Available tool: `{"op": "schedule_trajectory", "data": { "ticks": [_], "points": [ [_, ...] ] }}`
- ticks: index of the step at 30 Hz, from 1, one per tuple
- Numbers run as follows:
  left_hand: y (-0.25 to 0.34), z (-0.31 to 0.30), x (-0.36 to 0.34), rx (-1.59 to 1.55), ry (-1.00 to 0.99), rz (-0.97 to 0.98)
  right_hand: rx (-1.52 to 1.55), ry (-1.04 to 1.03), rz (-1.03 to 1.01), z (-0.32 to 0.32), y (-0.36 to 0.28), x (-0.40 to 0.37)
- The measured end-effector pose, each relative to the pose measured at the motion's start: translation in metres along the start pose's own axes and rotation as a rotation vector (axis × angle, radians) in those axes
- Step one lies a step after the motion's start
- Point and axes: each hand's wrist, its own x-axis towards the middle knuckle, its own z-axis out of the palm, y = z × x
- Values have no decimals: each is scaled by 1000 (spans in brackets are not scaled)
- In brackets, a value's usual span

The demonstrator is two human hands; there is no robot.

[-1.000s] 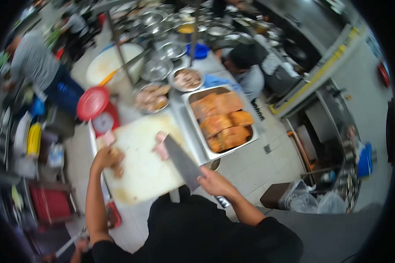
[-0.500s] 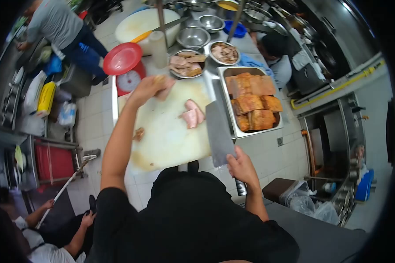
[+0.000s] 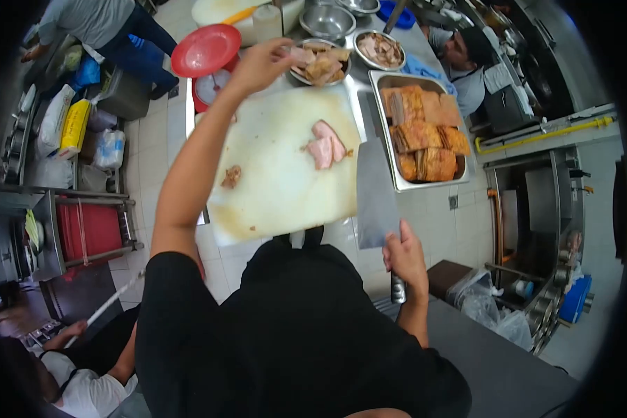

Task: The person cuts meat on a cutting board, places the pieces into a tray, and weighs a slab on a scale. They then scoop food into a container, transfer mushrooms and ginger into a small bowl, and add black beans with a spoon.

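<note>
My left hand (image 3: 266, 64) reaches to the near left rim of a metal bowl (image 3: 346, 70) heaped with pieces of meat. Its fingers are pinched on a pale pink piece of meat (image 3: 301, 56) at the bowl's edge. In my right hand (image 3: 406, 256) is the handle of a cleaver (image 3: 377, 198), its broad blade pointing away from me beside the cutting board's right edge. Two or so pale pork slices (image 3: 325, 148) lie on the white cutting board (image 3: 279, 167). A small brown scrap (image 3: 231, 176) rests toward the board's left side.
A steel tray (image 3: 403, 182) of browned pork slabs (image 3: 428, 136) stands right of the board. Behind are a second bowl of meat (image 3: 381, 51), an unfilled steel bowl (image 3: 327, 22) and a scale with a red pan (image 3: 205, 50). Other people stand at left, lower left and upper right.
My left hand has carried the piece of meat from above the board forward and right to the bowl. The cleaver stays in my right hand. The view has shifted, showing the board higher up.
</note>
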Motion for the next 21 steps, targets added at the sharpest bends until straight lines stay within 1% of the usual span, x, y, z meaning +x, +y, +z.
{"op": "schedule_trajectory", "data": {
  "ticks": [1,2,4,6,8,9,11,12,14,15,18,19,21],
  "points": [
    [5,-11,-15,59,-62,-46,-17,0,-3,-2,-4,-1],
    [3,-9,-29,47,-69,-42,-33,5,-18,-3,-9,1],
    [-4,2,-61,145,-336,-71,-50,50,-6,0,-15,9],
    [-5,34,-81,14,-440,60,-57,64,11,2,-23,17],
    [-8,72,-94,110,-365,485,-81,66,-3,5,-31,23],
    [-8,87,-102,103,-352,485,-87,61,-14,6,-33,24],
    [-7,103,-113,126,-411,320,-89,46,-23,8,-35,25],
    [-8,102,-117,123,-409,321,-75,28,-21,9,-34,25],
    [-9,100,-123,72,-356,168,-82,60,5,14,-30,21],
    [-5,96,-125,69,-358,169,-65,64,25,15,-26,20],
    [6,82,-122,-89,-462,-107,-48,61,54,20,-16,19],
    [1,84,-127,-86,-458,-94,-51,54,57,20,-14,19],
    [-24,87,-140,-222,-274,-62,-56,60,25,21,-9,20]
  ]
}}
